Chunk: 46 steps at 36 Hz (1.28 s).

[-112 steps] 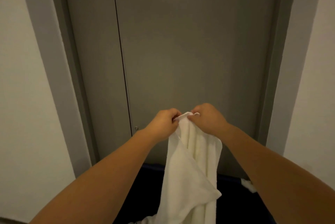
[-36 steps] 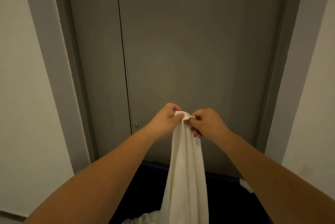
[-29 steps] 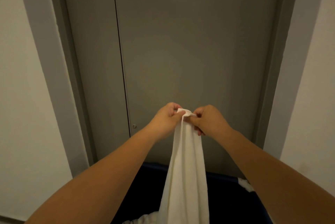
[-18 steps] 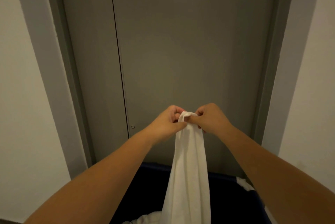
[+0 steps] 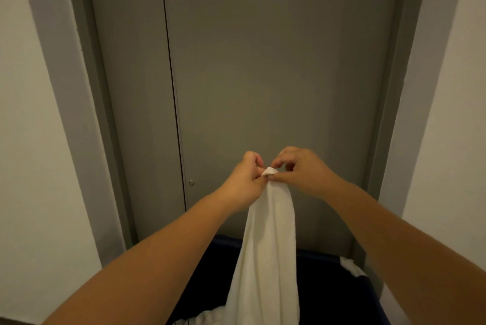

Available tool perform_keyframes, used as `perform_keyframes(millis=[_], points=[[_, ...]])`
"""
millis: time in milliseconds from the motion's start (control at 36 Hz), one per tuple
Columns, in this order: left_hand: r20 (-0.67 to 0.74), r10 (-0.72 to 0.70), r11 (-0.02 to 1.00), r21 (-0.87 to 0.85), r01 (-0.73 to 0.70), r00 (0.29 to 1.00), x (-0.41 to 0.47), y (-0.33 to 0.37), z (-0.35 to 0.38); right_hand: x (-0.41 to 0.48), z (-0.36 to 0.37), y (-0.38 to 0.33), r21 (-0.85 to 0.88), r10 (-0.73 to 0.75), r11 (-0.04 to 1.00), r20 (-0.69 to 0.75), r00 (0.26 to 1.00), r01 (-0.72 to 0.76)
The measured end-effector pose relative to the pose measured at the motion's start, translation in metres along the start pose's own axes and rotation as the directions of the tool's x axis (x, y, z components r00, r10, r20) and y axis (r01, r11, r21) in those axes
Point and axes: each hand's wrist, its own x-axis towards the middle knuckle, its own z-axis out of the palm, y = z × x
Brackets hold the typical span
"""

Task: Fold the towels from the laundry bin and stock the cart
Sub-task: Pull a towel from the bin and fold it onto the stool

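A white towel (image 5: 267,251) hangs straight down in a narrow bunch in front of me. Its top corner is pinched between my left hand (image 5: 246,180) and my right hand (image 5: 302,170), which meet at chest height. My right hand's fingers are partly lifted while its thumb and forefinger stay on the corner. The towel's lower end drops into the dark blue laundry bin (image 5: 328,293) below my arms. More white cloth (image 5: 202,319) lies in the bin's bottom.
A grey double door (image 5: 263,74) in a grey frame stands just behind the bin. White walls flank it on both sides. A bit of white cloth (image 5: 349,265) drapes over the bin's right rim.
The towel has gone from a loose spread shape to a narrow hanging bunch. My hands stay together at its top corner, and my right fingers have just loosened and lifted slightly.
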Motion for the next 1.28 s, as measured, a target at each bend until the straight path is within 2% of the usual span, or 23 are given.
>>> perform_keyframes(millis=[194,306,611,778,917,1000,1056,1167,1222,1278], points=[[-0.121,-0.003,0.998,-0.058,-0.004,0.993,0.003,0.002,0.002,0.000,0.012,0.002,-0.025,0.065,0.997,-0.084,0.994,-0.068],[-0.131,-0.013,1.000,0.019,0.016,0.991,-0.001,-0.007,0.004,0.011,0.006,0.001,-0.066,0.091,0.993,-0.130,0.987,-0.100],[-0.254,-0.003,1.000,0.029,0.011,0.967,-0.012,-0.046,0.033,0.043,-0.029,-0.008,-0.165,0.080,0.978,-0.271,0.959,-0.128],[-0.082,-0.203,0.957,0.194,0.216,0.976,-0.009,-0.075,0.038,0.050,-0.056,-0.008,-0.143,0.133,0.965,-0.453,0.881,-0.219],[0.035,-0.345,0.929,0.159,0.335,0.938,-0.015,-0.103,0.040,0.047,-0.073,-0.006,-0.102,0.146,0.967,-0.527,0.837,-0.233],[0.073,-0.339,0.940,-0.017,0.341,0.938,-0.017,-0.109,0.045,0.044,-0.074,-0.006,-0.076,0.155,0.970,-0.536,0.830,-0.231],[0.152,-0.314,0.939,-0.094,0.330,0.937,-0.019,-0.107,0.049,0.043,-0.075,-0.005,-0.042,0.174,0.971,-0.541,0.823,-0.233],[0.358,-0.308,0.933,-0.067,0.353,0.881,-0.023,-0.104,0.061,0.041,-0.076,-0.006,-0.013,0.182,0.974,-0.550,0.815,-0.226],[0.394,-0.293,0.935,-0.071,0.347,0.871,-0.025,-0.106,0.072,0.040,-0.077,-0.008,0.012,0.185,0.977,-0.555,0.811,-0.214],[0.365,-0.289,0.932,-0.102,0.347,0.885,-0.027,-0.107,0.081,0.038,-0.078,-0.009,0.016,0.182,0.978,-0.554,0.812,-0.209]])
